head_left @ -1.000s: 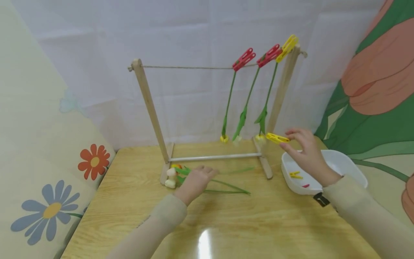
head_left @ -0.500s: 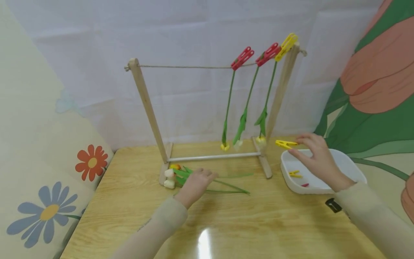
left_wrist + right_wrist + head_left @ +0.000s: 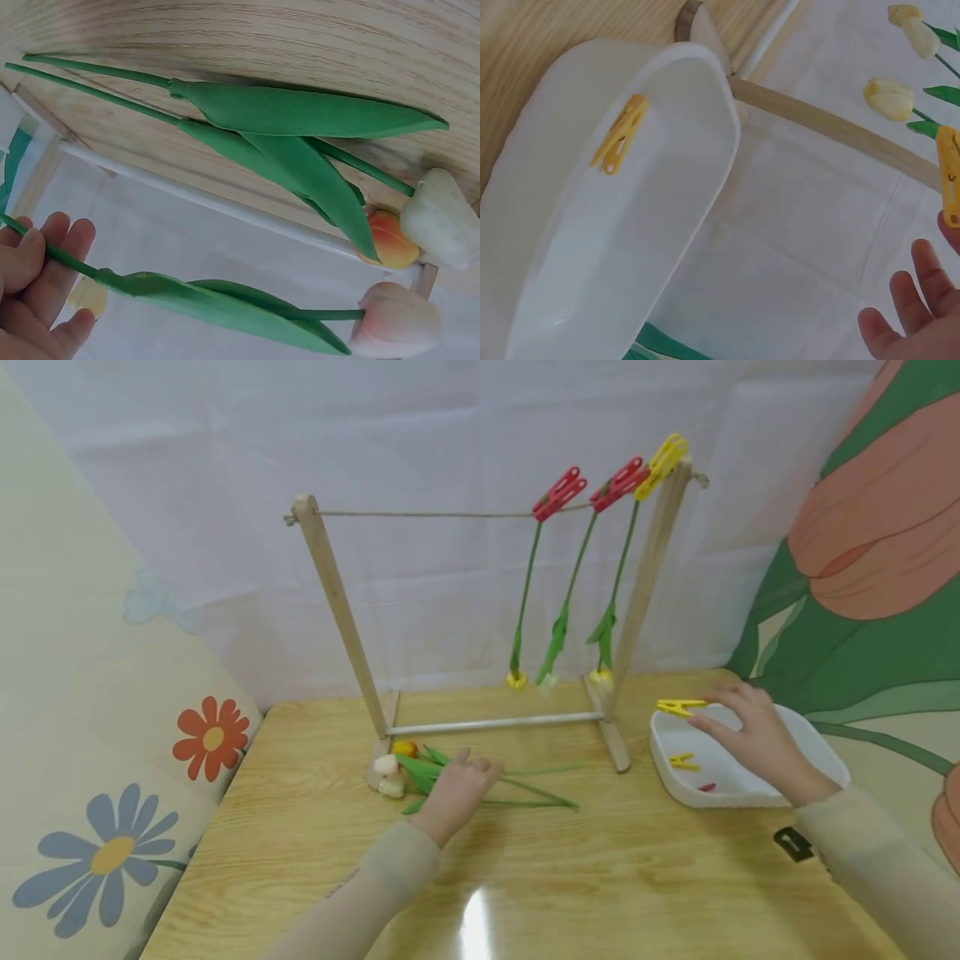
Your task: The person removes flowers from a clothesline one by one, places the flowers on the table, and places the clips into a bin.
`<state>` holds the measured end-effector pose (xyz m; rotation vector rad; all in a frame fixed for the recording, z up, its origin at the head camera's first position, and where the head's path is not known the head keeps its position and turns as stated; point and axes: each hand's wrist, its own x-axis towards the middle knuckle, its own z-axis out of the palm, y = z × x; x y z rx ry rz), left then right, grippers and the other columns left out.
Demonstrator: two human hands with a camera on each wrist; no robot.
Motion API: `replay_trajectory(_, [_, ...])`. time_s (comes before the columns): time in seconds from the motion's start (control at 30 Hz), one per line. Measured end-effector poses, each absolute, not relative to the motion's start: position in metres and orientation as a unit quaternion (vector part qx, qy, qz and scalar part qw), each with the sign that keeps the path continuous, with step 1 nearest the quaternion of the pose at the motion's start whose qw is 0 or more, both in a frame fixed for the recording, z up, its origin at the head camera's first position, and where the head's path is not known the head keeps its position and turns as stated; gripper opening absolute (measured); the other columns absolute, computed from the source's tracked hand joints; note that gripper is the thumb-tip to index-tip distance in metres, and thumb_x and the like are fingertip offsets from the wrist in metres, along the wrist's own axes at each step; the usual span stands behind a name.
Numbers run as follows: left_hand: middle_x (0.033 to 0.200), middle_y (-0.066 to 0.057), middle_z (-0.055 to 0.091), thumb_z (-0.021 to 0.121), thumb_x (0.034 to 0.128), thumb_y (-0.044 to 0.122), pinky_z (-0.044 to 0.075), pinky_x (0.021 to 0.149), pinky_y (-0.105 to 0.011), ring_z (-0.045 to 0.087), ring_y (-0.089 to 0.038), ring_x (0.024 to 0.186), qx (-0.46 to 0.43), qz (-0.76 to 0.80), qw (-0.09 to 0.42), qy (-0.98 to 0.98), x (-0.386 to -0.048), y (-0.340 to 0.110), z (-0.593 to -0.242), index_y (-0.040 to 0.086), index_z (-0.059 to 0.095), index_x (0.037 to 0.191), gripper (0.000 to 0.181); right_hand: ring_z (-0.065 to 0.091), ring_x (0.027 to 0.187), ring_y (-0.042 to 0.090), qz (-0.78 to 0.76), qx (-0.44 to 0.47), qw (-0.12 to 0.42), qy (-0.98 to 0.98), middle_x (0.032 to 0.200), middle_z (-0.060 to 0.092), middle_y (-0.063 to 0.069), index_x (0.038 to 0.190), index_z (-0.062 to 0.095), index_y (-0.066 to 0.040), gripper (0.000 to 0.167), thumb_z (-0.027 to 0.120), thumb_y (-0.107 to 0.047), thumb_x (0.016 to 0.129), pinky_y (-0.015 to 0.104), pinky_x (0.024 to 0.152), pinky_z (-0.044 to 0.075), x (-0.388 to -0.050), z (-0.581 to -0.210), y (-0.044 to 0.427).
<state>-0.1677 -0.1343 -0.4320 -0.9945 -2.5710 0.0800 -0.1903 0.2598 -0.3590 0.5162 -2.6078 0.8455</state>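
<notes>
One peg (image 3: 949,199) is clamped in your right fingers (image 3: 911,300), a tub (image 3: 720,797) near them; your left fingers (image 3: 75,240) pinch a tulip (image 3: 217,301) by its stem (image 3: 71,259).

Both arms wore long, plain beige sleeves: left sleeve (image 3: 352,897), right sleeve (image 3: 877,852). Each ended at the wrist in a soft-looking rounded cuff (image 3: 405,853). Left had a thin dark marking (image 3: 343,883) along its far edge, too small to read. Black squarish piece (image 3: 792,843) with pale detail sat right beside the right cuff. Left hand (image 3: 459,792) and right hand (image 3: 761,739) were bare.
</notes>
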Motion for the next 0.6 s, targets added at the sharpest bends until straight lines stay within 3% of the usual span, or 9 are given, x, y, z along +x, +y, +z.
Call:
replay_trajectory(0.43, [0.098, -0.003, 0.071, 0.074, 0.0761, -0.004, 0.049, 0.098, -0.042, 0.068, -0.016, 0.091, -0.350, 0.055, 0.167, -0.920, -0.169, -0.131, -0.444, 0.013, 0.069, 0.111, 0.039, 0.038, 0.108, 0.058, 0.263, 0.139, 0.097, -0.950, 0.116, 0.048, 0.041, 0.115, 0.055, 0.019, 0.046, 0.062, -0.022, 0.096, 0.069, 0.089, 0.031, -0.199, -0.376, 0.286])
replay_trajectory(0.6, [0.097, -0.002, 0.072, 0.075, 0.0749, -0.004, 0.049, 0.099, -0.043, 0.068, -0.015, 0.090, -0.349, 0.063, 0.163, -0.921, -0.167, -0.130, -0.447, 0.013, 0.069, 0.109, 0.039, 0.044, 0.101, 0.054, 0.245, 0.158, 0.121, -0.949, 0.106, 0.055, 0.038, 0.106, 0.060, 0.017, 0.038, 0.069, -0.015, 0.090, 0.066, 0.087, 0.034, -0.201, -0.387, 0.294])
